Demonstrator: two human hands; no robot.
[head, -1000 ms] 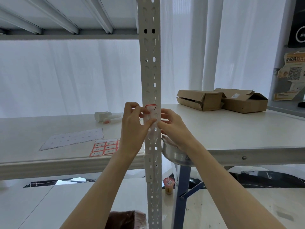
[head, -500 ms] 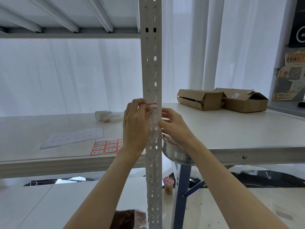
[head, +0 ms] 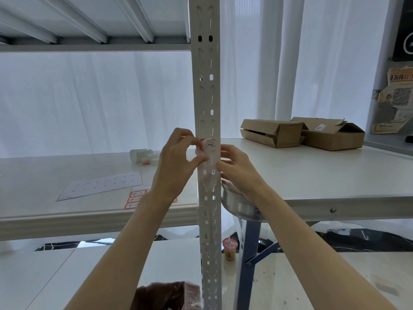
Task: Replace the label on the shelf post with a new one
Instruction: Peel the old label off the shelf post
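Both hands are at the post (head: 209, 90), level with the shelf (head: 67, 173); the left hand (head: 176, 166) has its fingers (head: 196, 161) pinched on the left edge of the label (head: 210, 146), a red-bordered sticker marked "-2" lying on the post face; the right hand (head: 238, 171) rests its fingers (head: 225, 163) together against the post's right side, below the label; a sheet (head: 134, 199) of red labels and a blank backing (head: 102, 184) lie on the shelf; two boxes (head: 301, 133) sit on the counter (head: 312, 175) to the right.
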